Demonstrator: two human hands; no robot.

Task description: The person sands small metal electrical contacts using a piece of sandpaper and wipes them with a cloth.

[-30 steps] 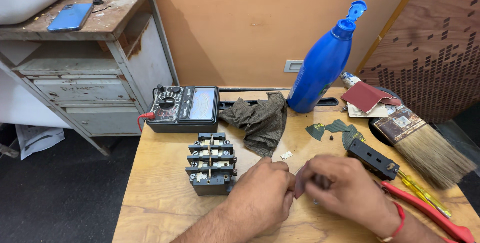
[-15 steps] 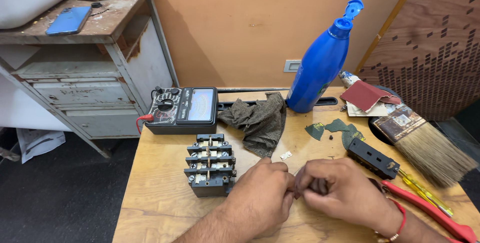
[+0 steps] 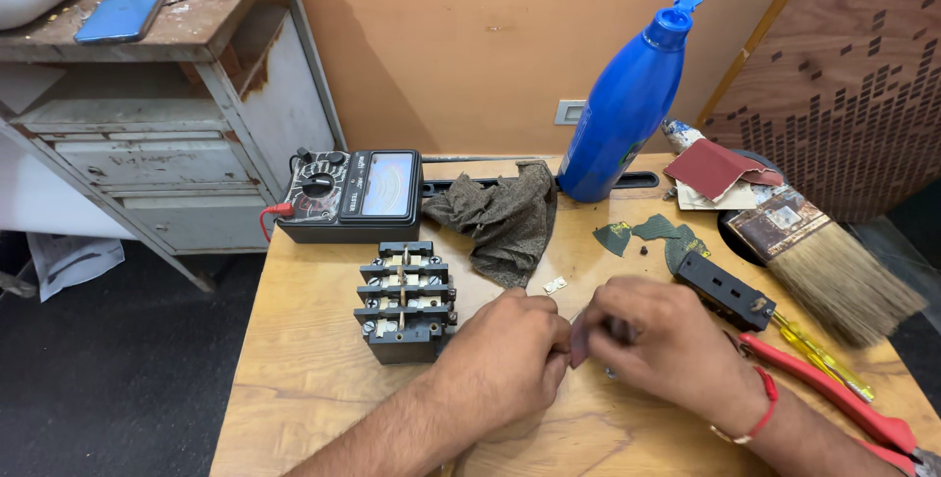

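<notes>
My left hand (image 3: 508,351) and my right hand (image 3: 667,345) meet at the middle of the wooden table (image 3: 294,369), fingers pinched together on a small reddish-brown piece (image 3: 580,338), mostly hidden between them. A black contactor block (image 3: 405,301) with brass screws stands just left of my left hand. A tiny white part (image 3: 555,286) lies on the table just beyond my fingers. A black plastic piece (image 3: 725,290) lies right beside my right hand.
An analog multimeter (image 3: 353,195), a brown rag (image 3: 505,217), a tall blue bottle (image 3: 627,104), sandpaper scraps (image 3: 655,234), a paint brush (image 3: 833,261), a yellow screwdriver (image 3: 823,354) and red-handled pliers (image 3: 843,403) are on the table. A rusty metal cabinet (image 3: 147,134) holding a blue phone (image 3: 120,13) stands at left.
Both hands stay pinched together at the same spot. Only the fingers shift slightly on the small piece.
</notes>
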